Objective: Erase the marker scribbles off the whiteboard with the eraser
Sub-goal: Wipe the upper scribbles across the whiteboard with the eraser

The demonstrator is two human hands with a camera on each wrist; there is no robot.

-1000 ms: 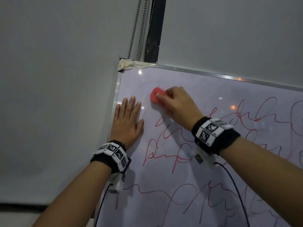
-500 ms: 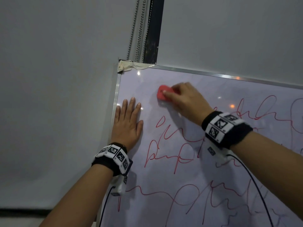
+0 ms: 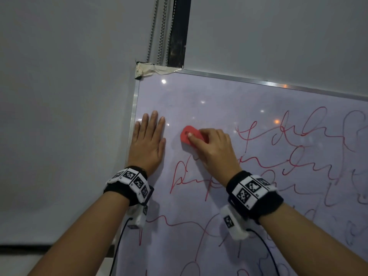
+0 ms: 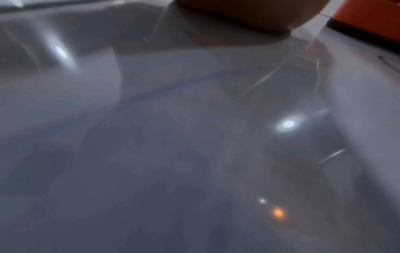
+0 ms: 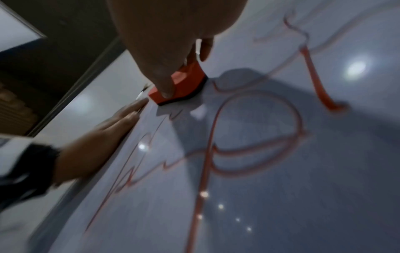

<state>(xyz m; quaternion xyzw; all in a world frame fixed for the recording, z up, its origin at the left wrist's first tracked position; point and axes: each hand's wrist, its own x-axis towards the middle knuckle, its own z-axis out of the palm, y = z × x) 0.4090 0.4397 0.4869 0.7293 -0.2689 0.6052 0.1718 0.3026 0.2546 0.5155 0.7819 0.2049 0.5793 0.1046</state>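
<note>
The whiteboard (image 3: pixel 199 100) stands against the wall, its upper left area wiped, red scribbles (image 3: pixel 294 162) covering the rest. My right hand (image 3: pixel 213 148) grips the red eraser (image 3: pixel 189 136) and presses it on the board just above a scribble (image 3: pixel 179 176). In the right wrist view the eraser (image 5: pixel 186 82) shows a black pad against the board, red lines (image 5: pixel 259 150) below it. My left hand (image 3: pixel 148 142) lies flat on the board near its left edge, fingers straight. The left wrist view shows blurred board surface (image 4: pixel 194 154) and the eraser's corner (image 4: pixel 368 20).
A metal frame (image 3: pixel 132 124) edges the board; tape (image 3: pixel 151 69) wraps its top left corner. Bead chains (image 3: pixel 157 28) and a dark strip (image 3: pixel 177 30) hang above it. Grey wall (image 3: pixel 59 116) lies to the left. Cables (image 3: pixel 119 246) trail from both wristbands.
My right hand has carried the eraser down and left from near the top edge to beside my left hand; the small scribbles there are gone. The left hand has stayed flat in place.
</note>
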